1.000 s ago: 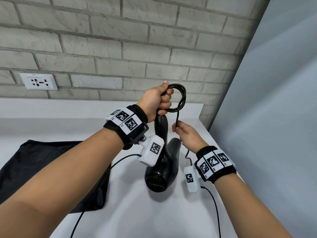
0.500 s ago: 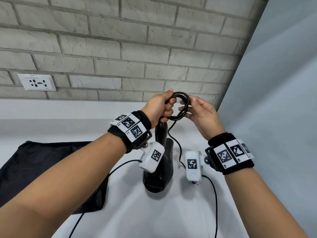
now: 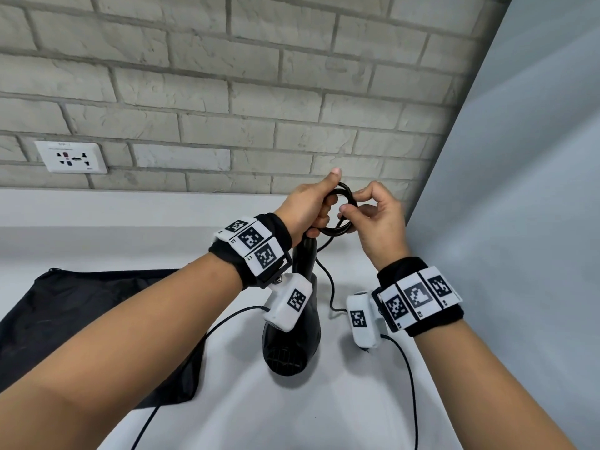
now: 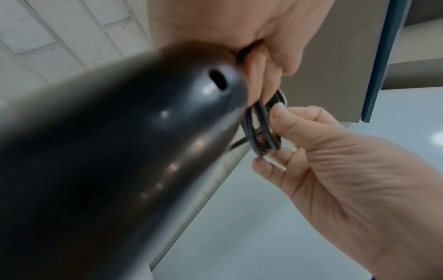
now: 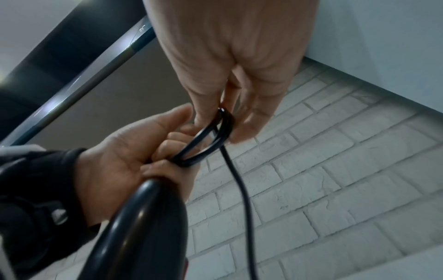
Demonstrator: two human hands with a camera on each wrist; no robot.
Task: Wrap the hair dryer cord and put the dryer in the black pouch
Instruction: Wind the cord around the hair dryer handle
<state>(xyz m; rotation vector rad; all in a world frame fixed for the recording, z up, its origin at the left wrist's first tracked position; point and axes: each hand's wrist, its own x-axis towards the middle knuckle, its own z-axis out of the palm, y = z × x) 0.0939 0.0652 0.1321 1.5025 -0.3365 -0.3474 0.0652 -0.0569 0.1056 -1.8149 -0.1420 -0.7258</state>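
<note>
My left hand (image 3: 308, 206) grips the hair dryer (image 3: 292, 336) handle and cord (image 3: 337, 212) coil above the bench (image 3: 292, 417); my right hand (image 3: 373, 216), lower a second ago, now pinches the coil. Only my head view shows the black pouch (image 3: 81, 313) lying left.

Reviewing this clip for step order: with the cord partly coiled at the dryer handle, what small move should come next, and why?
Probably another loop: the right hand pinches the cord coil that the left hand holds against the hair dryer handle, yet loose cord hangs toward the counter. The black pouch lies waiting at left.
</note>
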